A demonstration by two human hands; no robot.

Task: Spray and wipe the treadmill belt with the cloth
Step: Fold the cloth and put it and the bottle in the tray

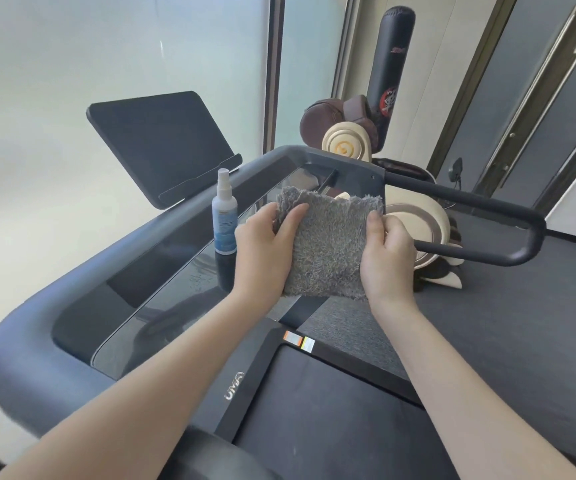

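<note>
Left hand (262,244) and right hand (387,259) grip the cloth (328,244) by its sides, over the console (162,289). Bottle (225,216) upright beside it. Belt (314,410) below, not yet sprayed, I judge. Next: free one hand for bottle.

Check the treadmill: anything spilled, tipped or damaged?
Nothing tipped or damaged. The spray bottle stands upright on the console. One oddity: a faint speckled patch on its surface beside the bottle's base, possibly droplets. The left hand and right hand grip the cloth.
</note>
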